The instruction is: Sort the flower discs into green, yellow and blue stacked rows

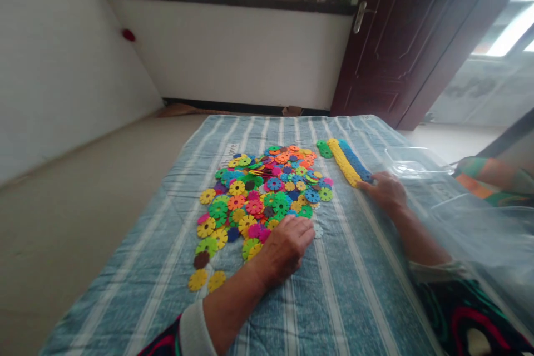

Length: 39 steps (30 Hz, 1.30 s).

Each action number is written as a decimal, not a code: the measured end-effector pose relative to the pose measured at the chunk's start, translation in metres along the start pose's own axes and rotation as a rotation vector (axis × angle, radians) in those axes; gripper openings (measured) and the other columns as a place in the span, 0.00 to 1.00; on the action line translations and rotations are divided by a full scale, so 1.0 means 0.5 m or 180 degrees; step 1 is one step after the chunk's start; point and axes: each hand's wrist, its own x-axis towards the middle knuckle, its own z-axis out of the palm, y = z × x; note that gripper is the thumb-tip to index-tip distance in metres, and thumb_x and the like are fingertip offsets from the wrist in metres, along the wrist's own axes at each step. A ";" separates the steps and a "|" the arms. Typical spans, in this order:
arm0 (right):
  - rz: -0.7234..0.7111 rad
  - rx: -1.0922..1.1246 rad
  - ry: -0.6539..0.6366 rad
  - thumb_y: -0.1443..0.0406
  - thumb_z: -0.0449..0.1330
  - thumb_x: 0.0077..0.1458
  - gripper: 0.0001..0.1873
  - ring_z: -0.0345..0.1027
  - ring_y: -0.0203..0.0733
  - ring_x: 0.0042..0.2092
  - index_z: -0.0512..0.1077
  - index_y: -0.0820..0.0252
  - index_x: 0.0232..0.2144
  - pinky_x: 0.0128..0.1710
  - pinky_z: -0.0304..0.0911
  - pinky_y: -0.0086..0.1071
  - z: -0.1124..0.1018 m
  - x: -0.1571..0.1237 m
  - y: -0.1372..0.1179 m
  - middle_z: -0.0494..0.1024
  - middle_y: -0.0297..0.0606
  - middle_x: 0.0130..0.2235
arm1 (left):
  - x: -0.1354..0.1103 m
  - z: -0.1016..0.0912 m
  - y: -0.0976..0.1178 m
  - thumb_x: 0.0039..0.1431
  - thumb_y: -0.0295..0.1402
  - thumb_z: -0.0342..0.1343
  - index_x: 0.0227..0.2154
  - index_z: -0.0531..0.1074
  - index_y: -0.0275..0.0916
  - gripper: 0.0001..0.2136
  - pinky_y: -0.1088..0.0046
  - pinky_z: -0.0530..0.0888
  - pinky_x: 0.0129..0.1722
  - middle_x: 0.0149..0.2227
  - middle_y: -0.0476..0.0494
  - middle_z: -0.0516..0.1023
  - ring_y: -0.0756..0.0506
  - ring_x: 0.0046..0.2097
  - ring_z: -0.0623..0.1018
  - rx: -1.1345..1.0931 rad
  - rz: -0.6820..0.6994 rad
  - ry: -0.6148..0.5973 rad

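loosely heaped, the coloured discs (267, 194) lie mid-cloth, the left hand (287, 247) at their near edge.
its fingers curl palm-down, hold unclear; the right hand (386, 192), half open, touches the yellow row (344, 162) at its near end on the striped cloth (354, 289).

The round toy pieces (267, 194) are showing yellow, green, pink, blue and orange. The cloth (354, 289) is wearing blue and white stripes. The door (387, 39) is looking dark brown.

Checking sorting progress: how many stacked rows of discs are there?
3: a short green stack, a long yellow row right of it, a blue row by the right hand.
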 end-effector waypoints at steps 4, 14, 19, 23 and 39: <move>0.0139 -0.0050 -0.0044 0.45 0.58 0.54 0.32 0.73 0.56 0.48 0.74 0.62 0.50 0.44 0.64 0.43 0.012 0.000 0.006 0.80 0.51 0.45 | 0.002 -0.006 0.008 0.59 0.20 0.50 0.44 0.72 0.34 0.12 0.57 0.68 0.58 0.50 0.37 0.77 0.42 0.54 0.73 -0.0009 -0.0088 -0.0046; 0.0283 0.0252 0.0145 0.49 0.56 0.57 0.28 0.73 0.55 0.46 0.72 0.62 0.53 0.45 0.65 0.42 0.021 0.003 0.003 0.80 0.50 0.44 | 0.003 -0.007 0.011 0.58 0.19 0.50 0.43 0.71 0.33 0.12 0.58 0.70 0.55 0.49 0.37 0.77 0.42 0.54 0.73 -0.0006 -0.0033 0.0010; -0.0613 0.0684 0.0617 0.58 0.57 0.59 0.17 0.70 0.53 0.51 0.76 0.61 0.44 0.54 0.62 0.46 0.003 -0.014 -0.039 0.78 0.50 0.47 | 0.003 -0.005 0.007 0.60 0.19 0.48 0.44 0.71 0.33 0.12 0.57 0.70 0.55 0.47 0.37 0.78 0.42 0.52 0.74 0.0016 0.0024 0.0042; -0.2036 0.1138 0.0291 0.58 0.62 0.57 0.14 0.61 0.53 0.61 0.78 0.55 0.44 0.60 0.58 0.49 -0.014 -0.056 -0.127 0.74 0.46 0.55 | 0.005 0.001 0.001 0.62 0.21 0.47 0.44 0.71 0.33 0.11 0.56 0.71 0.54 0.47 0.37 0.78 0.41 0.52 0.75 0.0035 0.0070 0.0123; -0.2778 0.1593 -0.0288 0.62 0.73 0.44 0.21 0.54 0.59 0.64 0.76 0.58 0.41 0.60 0.58 0.54 0.005 -0.048 -0.215 0.70 0.49 0.56 | 0.004 0.008 -0.008 0.60 0.21 0.49 0.44 0.72 0.35 0.12 0.57 0.72 0.54 0.47 0.37 0.79 0.41 0.52 0.75 0.0009 0.0024 0.0181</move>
